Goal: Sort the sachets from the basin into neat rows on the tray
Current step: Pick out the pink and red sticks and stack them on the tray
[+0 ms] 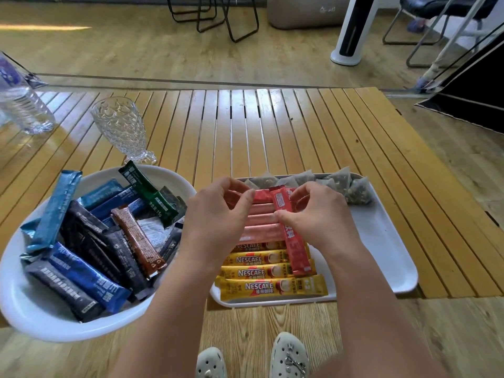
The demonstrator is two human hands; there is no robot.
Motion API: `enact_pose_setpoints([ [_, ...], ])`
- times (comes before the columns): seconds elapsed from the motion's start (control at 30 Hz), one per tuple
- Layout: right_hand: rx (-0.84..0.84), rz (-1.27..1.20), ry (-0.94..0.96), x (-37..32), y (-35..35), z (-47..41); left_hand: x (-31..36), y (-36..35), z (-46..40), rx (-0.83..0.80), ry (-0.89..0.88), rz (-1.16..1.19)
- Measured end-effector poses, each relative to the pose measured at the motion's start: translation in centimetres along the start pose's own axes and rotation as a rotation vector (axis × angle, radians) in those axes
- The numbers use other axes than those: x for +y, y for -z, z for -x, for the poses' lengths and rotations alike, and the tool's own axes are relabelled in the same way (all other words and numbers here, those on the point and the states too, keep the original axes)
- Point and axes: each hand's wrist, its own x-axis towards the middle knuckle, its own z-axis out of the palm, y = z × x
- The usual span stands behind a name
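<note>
Step in hand: placing red stick sachets into the red row on the tray (387, 241). The tray sits at the near edge of the slatted table (272, 126), at 3 o'clock from the basin (35, 317).

Left hand (218, 211): fingers curled, pinching the left end of a red sachet (260, 195) lying crosswise at the 12 o'clock end of the red row. Right hand (316, 211): fingers curled over the right end of that row, with the thumb and fingers on a second red sachet (296, 241). This one lies lengthwise, from 12 to 6 o'clock, across the red row and over the yellow sachets (270, 286).

Tray contents, from 12 to 6 o'clock: a line of mesh tea bags (357, 190) along the far rim, then pink-red sticks stacked parallel, then four yellow sticks, flat and edge to edge.

Next move, as judged: the crosswise sachet needs seating flush against its neighbour; the lengthwise sachet must be turned a quarter turn to lie parallel with the row.

Basin contents: blue, dark grey, brown and green sachets (90, 271), heaped at mixed angles, not yet sorted. The task appears under half complete.

At 11 o'clock of the basin stand a drinking glass (122, 126) and a plastic bottle (21, 105).
</note>
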Motion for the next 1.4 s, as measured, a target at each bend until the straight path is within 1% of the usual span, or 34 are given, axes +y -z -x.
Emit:
enact_pose_setpoints([
  [0.13, 0.003, -0.028, 0.016, -0.1, -0.1, 0.0, -0.1, 0.1, 0.0, 0.005, 0.008, -0.024],
  [0.2, 0.007, -0.056, 0.011, 0.0, -0.2, 0.0, -0.3, 0.2, 0.0, -0.017, 0.031, -0.060],
  [0.23, 0.014, -0.076, 0.006, 0.0, -0.1, 0.0, -0.4, 0.2, 0.0, -0.059, 0.051, -0.086],
  [0.3, 0.036, -0.147, -0.003, 0.1, 0.1, -0.1, -0.7, 0.4, 0.0, -0.201, 0.095, -0.151],
  [0.37, 0.047, -0.294, -0.017, 0.2, 0.6, -0.2, -1.0, 0.4, 0.1, -0.316, 0.125, -0.208],
  [0.4, 0.040, -0.397, -0.029, 0.1, 1.0, -0.3, -1.1, 0.5, 0.1, -0.339, 0.124, -0.225],
  [0.5, 0.007, -0.657, -0.059, -0.1, 1.9, -0.2, -1.2, 0.5, 0.0, -0.354, 0.115, -0.228],
  [0.6, -0.045, -0.783, -0.068, -0.1, 2.0, 0.0, -1.3, 0.5, -0.1, -0.371, 0.116, -0.190],
  [0.7, -0.103, -0.850, -0.058, -0.4, 1.8, 0.1, -1.2, 0.5, -0.2, -0.315, 0.088, -0.105],
  [0.83, -0.159, -0.813, 0.031, -0.7, 1.6, 0.1, -0.5, 0.9, -0.5, -0.131, 0.020, 0.058],
  [0.9, -0.224, -0.794, 0.093, -0.9, 1.5, 0.3, -0.3, 1.2, -0.5, -0.137, -0.053, 0.137],
  [1.0, -0.345, -0.828, 0.120, -1.2, 1.6, 0.4, -0.1, 1.4, -0.5, -0.255, -0.105, 0.199],
  [1.03, -0.378, -0.852, 0.111, -1.3, 1.7, 0.4, -0.1, 1.4, -0.5, -0.269, -0.118, 0.204],
  [1.1, -0.450, -0.897, 0.073, -1.1, 2.0, 0.3, -0.2, 1.5, -0.6, -0.200, -0.147, 0.149],
  [1.17, -0.515, -0.932, 0.009, -0.5, 2.3, 0.2, -0.7, 1.8, -0.9, -0.087, -0.112, 0.080],
  [1.23, -0.513, -0.951, -0.048, 0.2, 2.5, 0.0, -1.2, 2.3, -1.1, -0.037, -0.001, 0.067],
  [1.33, -0.399, -0.930, -0.124, 1.0, 2.5, -0.3, -1.7, 2.6, -1.2, -0.103, 0.159, 0.168],
  [1.4, -0.369, -0.906, -0.167, 1.1, 2.4, -0.4, -1.6, 2.5, -1.1, -0.125, 0.227, 0.230],
])
